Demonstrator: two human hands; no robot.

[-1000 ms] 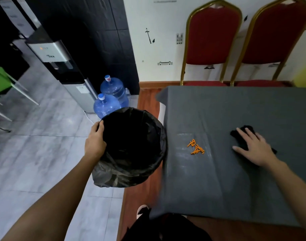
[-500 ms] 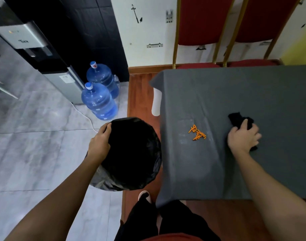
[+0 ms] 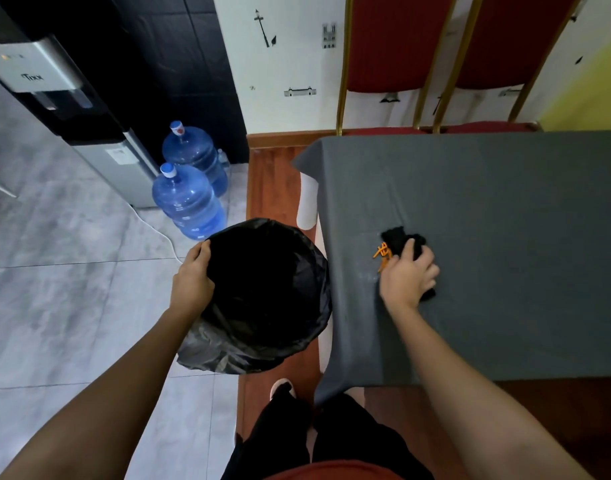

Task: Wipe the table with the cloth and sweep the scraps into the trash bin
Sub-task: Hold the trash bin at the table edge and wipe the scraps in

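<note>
Gripping trash bin (image 3: 262, 299) rim: left hand (image 3: 192, 278) | right hand (image 3: 408, 279) fingers curled on cloth (image 3: 403, 240), touching scraps (image 3: 382, 253)

Left hand (image 3: 192, 276) curled in a grip, arm outstretched; right hand (image 3: 408, 276) palm-down, fingers bent

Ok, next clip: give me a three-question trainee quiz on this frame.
1. True or false: the right hand presses the cloth right beside the scraps.
2. What does the left hand grip? A) a water bottle B) the bin rim C) a chair
3. Fill in: the scraps lie near the table edge facing the ____.

Key: 1 true; 2 B; 3 bin.
</note>
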